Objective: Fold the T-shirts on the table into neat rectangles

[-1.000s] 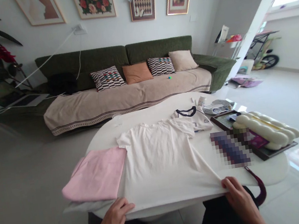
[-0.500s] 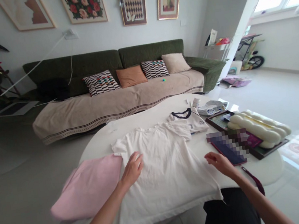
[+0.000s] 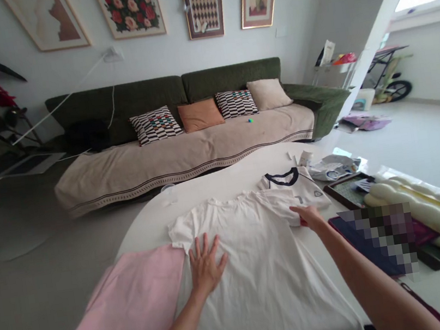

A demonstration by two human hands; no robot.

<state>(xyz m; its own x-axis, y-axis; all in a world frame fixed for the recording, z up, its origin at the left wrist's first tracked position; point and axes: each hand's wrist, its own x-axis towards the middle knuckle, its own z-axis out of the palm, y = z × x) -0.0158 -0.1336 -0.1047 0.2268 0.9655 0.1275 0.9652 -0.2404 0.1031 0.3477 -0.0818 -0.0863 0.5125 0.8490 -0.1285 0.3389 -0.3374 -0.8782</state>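
Note:
A white T-shirt [image 3: 252, 270] lies spread out on the white table, its neckline towards the sofa. My left hand [image 3: 207, 263] rests flat on its left side below the sleeve, fingers spread. At the edge of the right sleeve, my right hand [image 3: 309, 216] has its fingers closed on the fabric, index finger along the top; the thumb is partly hidden. Just beyond that sleeve is a folded white shirt with a navy collar [image 3: 284, 178], partly covered by the T-shirt. Left of the T-shirt lies a folded pink cloth [image 3: 129, 305].
On the right of the white table [image 3: 149, 219] are a dark blue pouch [image 3: 359, 240], a tray [image 3: 342, 196] holding a puffy cream-coloured item [image 3: 420, 206], and a crumpled plastic package [image 3: 334, 166]. A clear cup [image 3: 169, 193] stands at the far left edge. Beyond is a sofa [image 3: 185, 156].
My right hand has moved forward from beside the T-shirt's lower right side to its right sleeve. My left hand has flattened and spread its fingers on the fabric. The view has shifted slightly.

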